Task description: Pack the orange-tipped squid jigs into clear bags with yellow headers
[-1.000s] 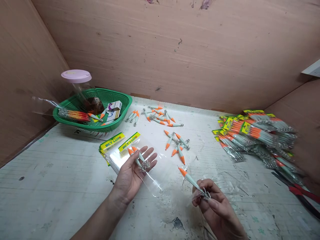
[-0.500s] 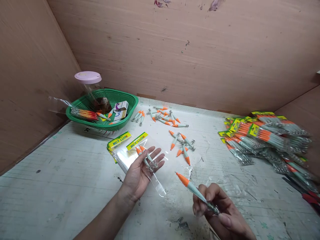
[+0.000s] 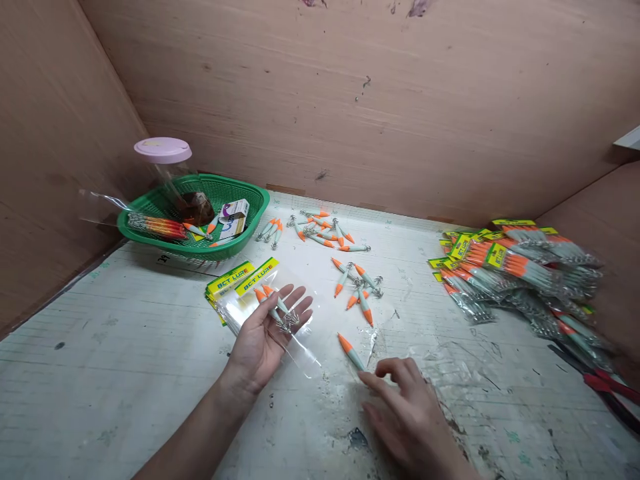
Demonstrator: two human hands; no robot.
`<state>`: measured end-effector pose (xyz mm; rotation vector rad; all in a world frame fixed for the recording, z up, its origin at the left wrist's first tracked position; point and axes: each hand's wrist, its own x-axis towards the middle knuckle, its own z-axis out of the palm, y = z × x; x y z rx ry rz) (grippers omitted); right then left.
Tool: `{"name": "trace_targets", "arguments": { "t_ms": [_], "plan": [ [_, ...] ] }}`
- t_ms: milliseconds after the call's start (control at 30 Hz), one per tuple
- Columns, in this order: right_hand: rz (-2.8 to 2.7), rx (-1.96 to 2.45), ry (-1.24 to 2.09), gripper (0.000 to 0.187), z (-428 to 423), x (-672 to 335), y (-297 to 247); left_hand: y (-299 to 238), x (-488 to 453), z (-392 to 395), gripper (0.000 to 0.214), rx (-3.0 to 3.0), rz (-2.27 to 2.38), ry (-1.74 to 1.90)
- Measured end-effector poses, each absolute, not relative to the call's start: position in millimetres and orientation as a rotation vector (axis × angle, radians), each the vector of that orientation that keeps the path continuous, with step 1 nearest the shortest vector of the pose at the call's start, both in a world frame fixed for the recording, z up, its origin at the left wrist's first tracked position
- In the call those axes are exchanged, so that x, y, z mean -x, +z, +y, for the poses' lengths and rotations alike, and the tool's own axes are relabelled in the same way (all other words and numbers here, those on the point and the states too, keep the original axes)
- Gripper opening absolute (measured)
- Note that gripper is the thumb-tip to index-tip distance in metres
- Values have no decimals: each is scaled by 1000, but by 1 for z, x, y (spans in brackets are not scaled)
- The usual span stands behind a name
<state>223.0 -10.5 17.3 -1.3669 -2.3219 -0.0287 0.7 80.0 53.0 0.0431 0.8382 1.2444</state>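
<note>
My left hand (image 3: 267,333) is palm up, its fingers stretched out and its thumb pressing on two orange-and-pale-green squid jigs (image 3: 275,312). Their hooked ends lie toward the fingers. Beneath this hand are clear plastic bags with yellow BCT LURE headers (image 3: 257,277). My right hand (image 3: 407,407) is low over the table, back upward, fingers closed at the tail end of another squid jig (image 3: 351,352). That jig's orange tip points up and left; the fingers hide its hooks. Several loose squid jigs (image 3: 357,293) lie just beyond.
A green basket (image 3: 200,250) at the left holds a lidded jar (image 3: 167,173), a small box and red-yellow packed lures. More loose jigs (image 3: 327,233) lie near the back wall. Filled lure packs (image 3: 500,273) are piled at the right, beside red-handled pliers or cutters (image 3: 600,387).
My right hand has turned from palm up to back up and moved left with the jig, lower toward the table. My left hand keeps its two jigs; the view has shifted slightly.
</note>
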Motion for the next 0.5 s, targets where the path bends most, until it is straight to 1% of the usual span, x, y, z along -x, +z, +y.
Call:
{"name": "trace_targets", "arguments": {
  "t_ms": [67,100,133,167,200,300,333,367,500],
  "plan": [
    [-2383,1343,-216,21,-7,-206,15,51,-1,80,21,-52,840,1239],
    [-2405,1335,-284,22,-5,-198,14,51,-1,81,21,-57,839,1238],
    [-2411,1324,-312,24,-3,-193,15,50,-1,81,22,-62,839,1239],
    [-2406,1310,-272,25,-1,-192,18,50,0,81,22,-65,838,1241],
    [-2380,1304,-162,24,1,-195,22,51,0,81,21,-65,840,1245],
    [-2139,1392,357,16,7,-232,39,54,2,82,21,-60,851,1254],
    [-2047,1461,472,17,11,-253,44,55,2,82,21,-56,853,1257],
    [-1994,1536,490,19,14,-274,48,56,2,82,21,-53,856,1259],
    [-1980,1747,81,18,24,-335,48,59,0,80,22,-44,857,1257]
  ]
}}
